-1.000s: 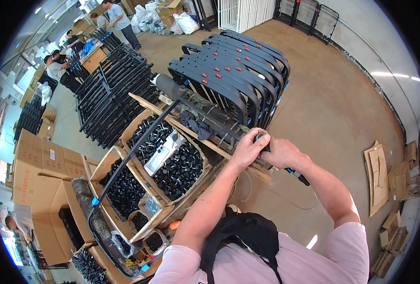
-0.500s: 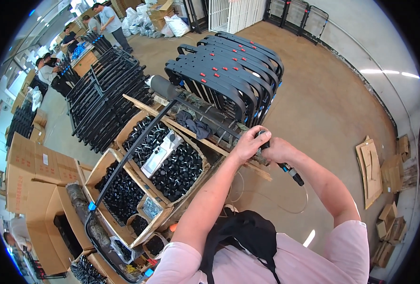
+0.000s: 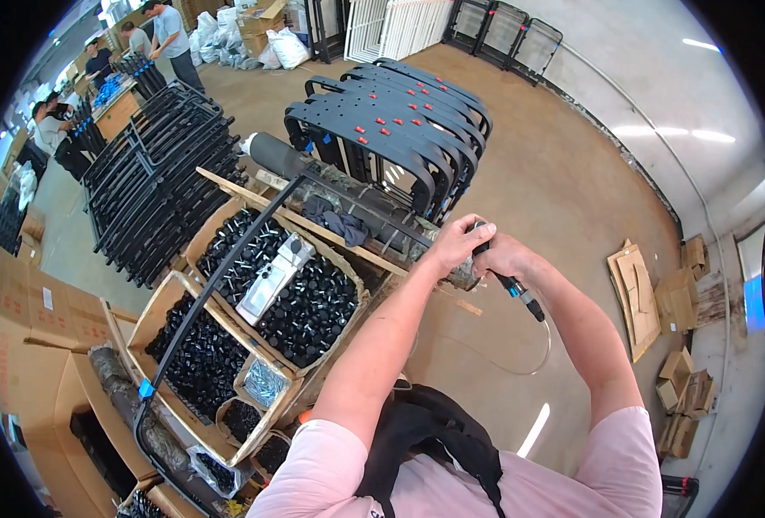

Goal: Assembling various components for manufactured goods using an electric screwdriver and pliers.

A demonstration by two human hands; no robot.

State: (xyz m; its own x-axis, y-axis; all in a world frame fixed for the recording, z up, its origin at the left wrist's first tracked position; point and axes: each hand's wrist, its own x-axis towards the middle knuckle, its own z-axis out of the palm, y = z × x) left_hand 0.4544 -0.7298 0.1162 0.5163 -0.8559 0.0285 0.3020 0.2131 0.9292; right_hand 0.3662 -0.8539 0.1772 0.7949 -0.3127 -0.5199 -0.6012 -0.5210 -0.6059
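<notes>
1. As we sweep in from the lower left, there's an open carton [image 3: 20, 311], and co-workers [image 3: 52, 134] stand busy in the upper left.
2. Next along, a stack of black racks [image 3: 162, 177] fills the space below them.
3. Down to the lower left of centre: two bins [image 3: 154, 315] brim with black bolts [image 3: 197, 363], a white case [image 3: 274, 281] lying on the right-hand heap.
4. Over the bins runs the frame [image 3: 220, 281], a slim black bar with a bend at lower left and a corner above centre, its far side reaching toward the hands.
5. Top centre, folded stands [image 3: 387, 129] with red knobs, packed close.
6. Now the left hand [image 3: 460, 246], just right of centre: fingers curled, thumb against something black; what they clasp, I cannot tell.
7. Right beside it, the right hand [image 3: 510, 257] is wrapped round the tool [image 3: 525, 298], whose end pokes out below, hose [image 3: 546, 345] looping down.
8. Far right, flat cardboard [image 3: 634, 298] leans near the wall.
</notes>
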